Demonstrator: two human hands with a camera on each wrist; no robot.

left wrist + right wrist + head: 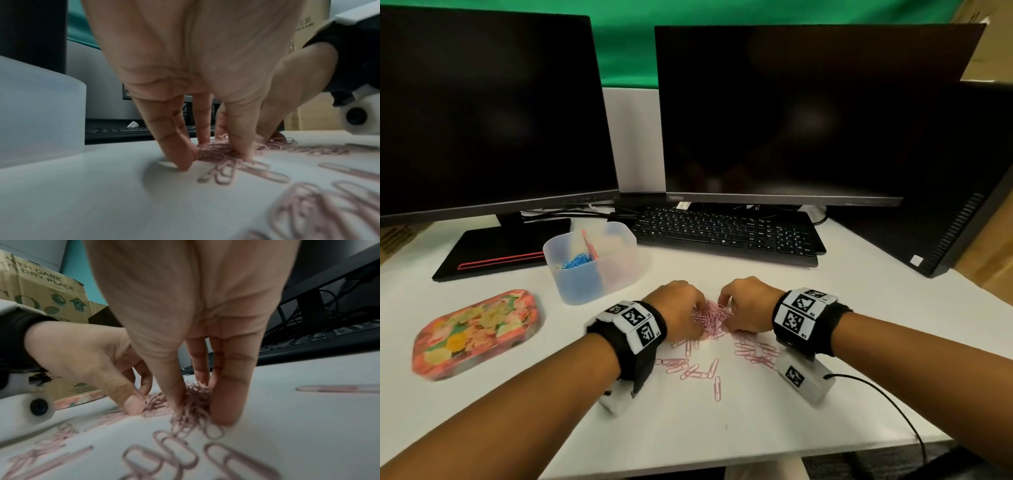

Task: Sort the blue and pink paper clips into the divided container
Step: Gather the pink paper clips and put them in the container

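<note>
A heap of pink paper clips [711, 315] lies on the white table [859, 325] between my hands. My left hand [688, 308] pinches the heap's left side between thumb and fingers, fingertips down on the table [213, 155]. My right hand [736, 310] does the same on the right side, with clips bunched between thumb and index finger [201, 410]. More loose pink clips [688, 368] lie scattered nearer to me. The translucent divided container [619, 270] stands at the back left. Its left compartment holds blue clips [577, 261]; what its right one holds I cannot tell.
A floral tin [477, 334] lies to the left. A black keyboard [726, 233] and two dark monitors [791, 113] stand behind, with a computer tower [945, 212] at the right. A black cable [887, 404] trails from my right wrist over the table's near edge.
</note>
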